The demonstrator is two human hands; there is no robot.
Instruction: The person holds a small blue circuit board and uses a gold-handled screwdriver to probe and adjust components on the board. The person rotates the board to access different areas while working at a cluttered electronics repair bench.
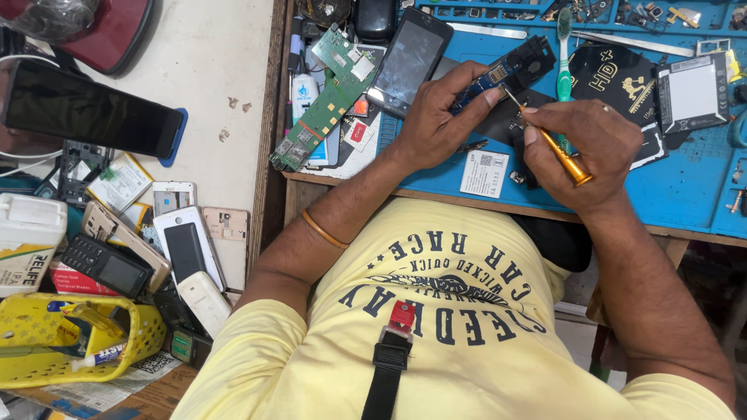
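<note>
Flanking hands: white label (484, 173), battery (691, 93)

Green circuit board (323, 97) lying beside a dark smartphone (410, 58) on the blue mat (685, 194); toothbrush (563, 47) (green and white) nearby; yellow basket (47, 334) and piled old phones (187, 249) at left.

L hand (436, 117) curled in pinch grip, R hand (580, 148) fisted in tight grip, both forearms bent inward
</note>
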